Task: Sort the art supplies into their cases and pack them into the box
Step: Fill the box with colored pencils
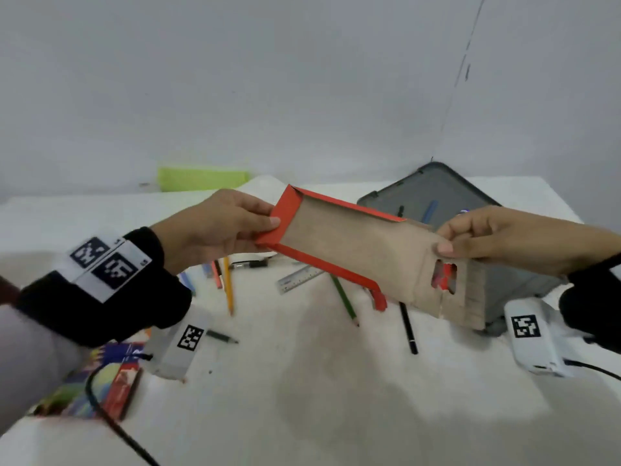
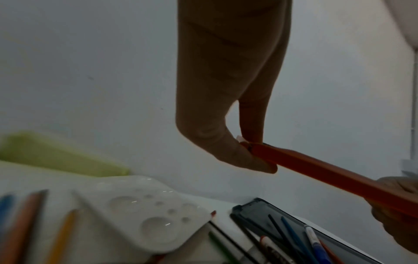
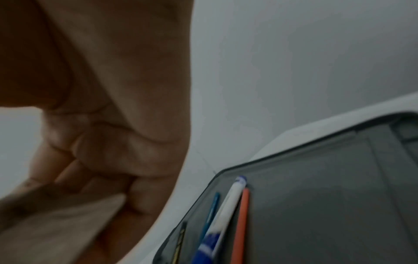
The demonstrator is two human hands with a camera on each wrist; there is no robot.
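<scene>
left hand (image 1: 215, 227) pinched cardboard case (image 1: 363, 250) red end | right hand (image 1: 497, 237) pinched flap | light, bendable; best gripped at edges

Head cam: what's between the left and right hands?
In the head view, only the red cardboard pencil tray spans it: the left hand pinches its red end, the right hand its brown flap end. Pencils lie on the table below.
</scene>
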